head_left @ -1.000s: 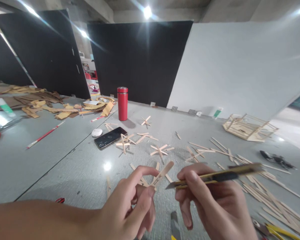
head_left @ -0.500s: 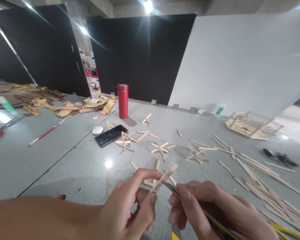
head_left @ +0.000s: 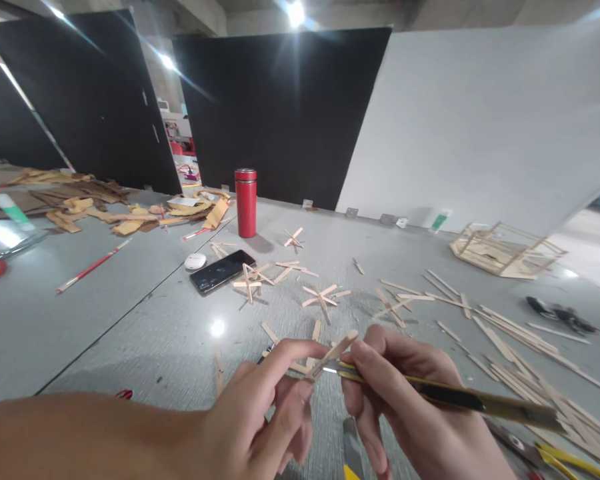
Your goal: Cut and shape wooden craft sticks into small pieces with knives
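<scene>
Between its thumb and index finger, my left hand [head_left: 275,407] pinches a short wooden craft stick [head_left: 341,345] that slants up to the right. My right hand [head_left: 405,400] grips a utility knife [head_left: 455,393] with a yellow and black body. The knife's blade [head_left: 331,366] meets the side of the stick, near a small notch. Beneath the hands lie loose stick pieces [head_left: 316,330], partly covered by my fingers. Beyond them, several small crossed-stick pieces stand on the table, one star-shaped piece [head_left: 321,297] among them.
Thin wooden strips [head_left: 520,373] spread over the right side, with yellow-handled pliers [head_left: 555,460] at the near edge. A wooden frame model [head_left: 505,252] sits farther back. A phone [head_left: 223,271], a white earbud case [head_left: 195,261] and a red bottle [head_left: 246,203] stand left of centre.
My right hand has turned, and the knife now lies flatter, its body pointing right. The blade has shifted along the stick. The pliers have come into view at lower right.
</scene>
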